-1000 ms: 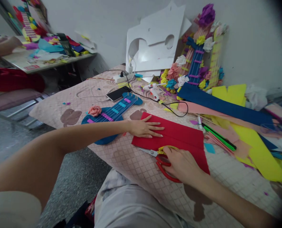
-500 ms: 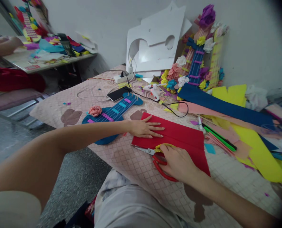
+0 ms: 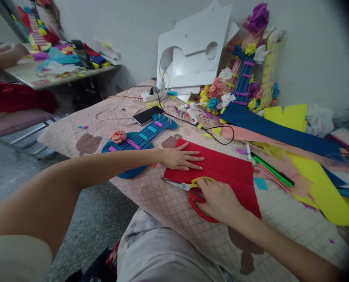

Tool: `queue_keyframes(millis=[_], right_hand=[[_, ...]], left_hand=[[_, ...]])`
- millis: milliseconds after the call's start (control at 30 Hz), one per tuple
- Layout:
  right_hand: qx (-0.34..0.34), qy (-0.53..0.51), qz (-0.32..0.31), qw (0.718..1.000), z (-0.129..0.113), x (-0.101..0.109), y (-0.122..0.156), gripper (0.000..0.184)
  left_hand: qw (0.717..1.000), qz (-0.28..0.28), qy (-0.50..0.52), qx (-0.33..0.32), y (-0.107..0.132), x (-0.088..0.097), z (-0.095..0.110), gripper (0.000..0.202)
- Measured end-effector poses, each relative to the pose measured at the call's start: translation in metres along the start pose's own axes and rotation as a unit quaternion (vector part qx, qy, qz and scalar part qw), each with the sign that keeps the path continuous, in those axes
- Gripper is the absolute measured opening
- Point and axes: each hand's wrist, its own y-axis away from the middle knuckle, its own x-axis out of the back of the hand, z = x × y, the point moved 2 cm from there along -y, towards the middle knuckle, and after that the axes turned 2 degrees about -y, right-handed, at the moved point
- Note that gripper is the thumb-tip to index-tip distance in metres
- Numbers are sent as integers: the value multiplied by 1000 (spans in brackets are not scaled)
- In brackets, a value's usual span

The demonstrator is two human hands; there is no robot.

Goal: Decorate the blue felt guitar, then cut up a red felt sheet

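Observation:
A sheet of red crepe paper (image 3: 224,160) lies on the table with a crease along it. My left hand (image 3: 178,158) is flat on its left part, fingers spread. In my right hand (image 3: 218,196) is a pair of red-handled scissors (image 3: 199,207), resting along the paper's near edge with the blades pointing left. A small yellow piece (image 3: 195,182) shows by the right fingers; I cannot tell whether it is part of the scissors. Just beyond my left forearm sits a blue paper guitar (image 3: 136,141) with a pink paper rose (image 3: 117,136) on it, partly hidden by the arm.
Behind are a phone (image 3: 148,115), a power strip (image 3: 151,96) and a white glue gun (image 3: 190,111) with its black cord. To the right lie a green pen (image 3: 272,171) and blue, yellow and pink paper. Flower-covered guitars (image 3: 245,82) lean on the wall. Another person's hand (image 3: 4,56) is far left.
Almost nothing differs. The scissors and my right hand have shifted very slightly up and left along the red paper's edge; my left hand stays flat in place.

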Motion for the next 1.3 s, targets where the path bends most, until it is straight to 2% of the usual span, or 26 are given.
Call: queue_keyframes(millis=[100, 200, 300, 400, 467, 567, 633, 700, 800, 833, 933, 967, 1133, 1300], right_hand=[[2, 0, -20, 1000, -2, 0, 0, 24], [15, -16, -18, 1000, 0, -2, 7, 22], [24, -51, -2, 998, 4, -6, 25, 18], [6, -74, 11, 997, 13, -12, 51, 21], [-11, -84, 23, 996, 18, -17, 68, 24], [-27, -109, 36, 993, 26, -22, 89, 30], [-44, -137, 31, 989, 31, -21, 98, 39], [-53, -176, 9, 983, 37, -16, 102, 45], [-34, -230, -16, 972, 52, -4, 97, 30], [-31, -235, -3, 971, 59, 0, 92, 22], [-66, -198, 83, 975, 84, 2, 72, 16], [-71, -183, 91, 976, 91, -1, 66, 14], [-54, -191, 47, 979, 109, -18, 49, 3], [-54, -242, 69, 966, 134, -4, 50, 8]], left_hand=[[1000, 1, -6, -7, 0, -1, 0, 49], [1000, -24, -13, 4, 0, -1, 1, 49], [998, -53, -11, 18, -1, 1, 2, 50], [998, -53, 6, 20, -2, 5, 0, 50], [999, -27, 16, 16, -4, 8, 0, 49], [998, 52, 16, 30, -8, 13, 7, 44], [993, 100, 8, 65, -11, 15, 16, 36], [987, 110, 0, 117, -14, 14, 28, 27], [979, 72, 8, 192, -17, 10, 43, 23], [975, 60, 17, 212, -18, 8, 45, 25], [963, 38, 69, 256, -20, 4, 43, 24], [960, 33, 88, 264, -21, 2, 41, 22], [960, 36, 131, 243, -21, 4, 35, 14], [953, 60, 145, 260, -25, 24, 19, 14]])
